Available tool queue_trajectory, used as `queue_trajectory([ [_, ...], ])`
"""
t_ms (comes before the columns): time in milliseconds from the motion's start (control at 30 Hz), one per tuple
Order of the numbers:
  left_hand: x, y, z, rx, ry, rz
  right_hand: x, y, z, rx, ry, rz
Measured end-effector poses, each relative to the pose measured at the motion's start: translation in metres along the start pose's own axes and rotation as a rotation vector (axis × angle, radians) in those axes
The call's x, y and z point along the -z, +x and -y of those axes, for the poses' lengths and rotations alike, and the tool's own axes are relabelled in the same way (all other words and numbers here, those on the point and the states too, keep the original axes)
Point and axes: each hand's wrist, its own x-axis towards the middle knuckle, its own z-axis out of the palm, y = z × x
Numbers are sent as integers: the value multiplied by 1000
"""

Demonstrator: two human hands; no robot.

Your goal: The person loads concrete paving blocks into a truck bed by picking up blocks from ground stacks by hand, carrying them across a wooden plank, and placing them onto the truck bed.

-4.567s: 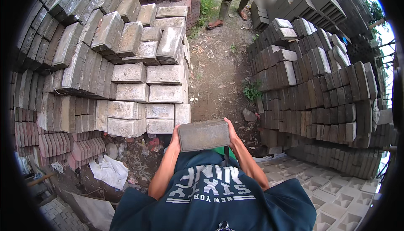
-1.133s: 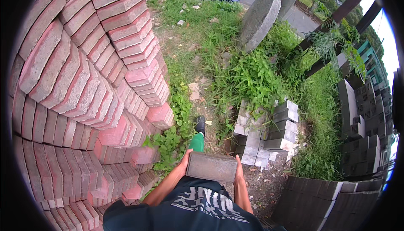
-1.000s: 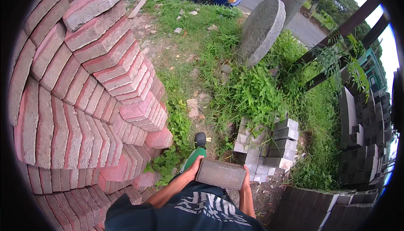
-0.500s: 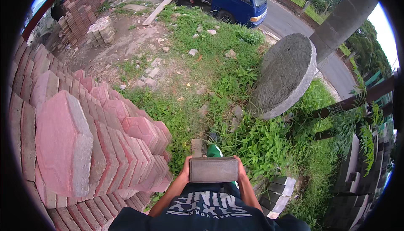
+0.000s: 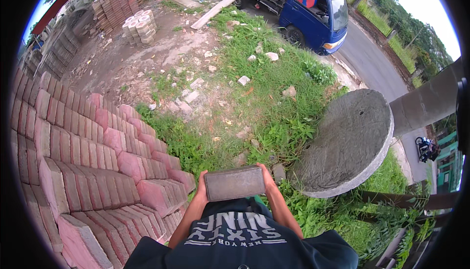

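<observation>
A grey rectangular paving block (image 5: 235, 184) is held level in front of my torso, its long side running left to right. My left hand (image 5: 201, 187) grips its left end, and my right hand (image 5: 268, 178) grips the right end. Both palms press in from the sides, with the fingers partly hidden behind the block. Below it shows my dark printed shirt. Close on my left rise stacked reddish paving slabs (image 5: 93, 186), apart from my left arm.
A round concrete slab (image 5: 345, 144) leans by a grey post (image 5: 426, 103) at right. Ahead lie grass and broken stones (image 5: 193, 96). A plank (image 5: 223, 6) slopes up to a blue truck (image 5: 313, 12), where a person's legs show. A motorbike (image 5: 427, 149) is on the road.
I have moved forward and the view has shifted; the red stacks and round slab now appear from a new angle. Both hands still hold the block. A motorbike has come into view.
</observation>
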Motion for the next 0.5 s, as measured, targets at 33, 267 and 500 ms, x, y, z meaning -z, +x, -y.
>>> queue_trajectory([
  [33,-6,12,-11,-4,-16,25,-4,10,16,-9,-18,13],
  [267,-43,128,-106,34,-25,4,-28,112,117,-15,37,-17],
  [500,-68,266,-275,-50,-3,-15,-116,279,240,17,98,64],
])
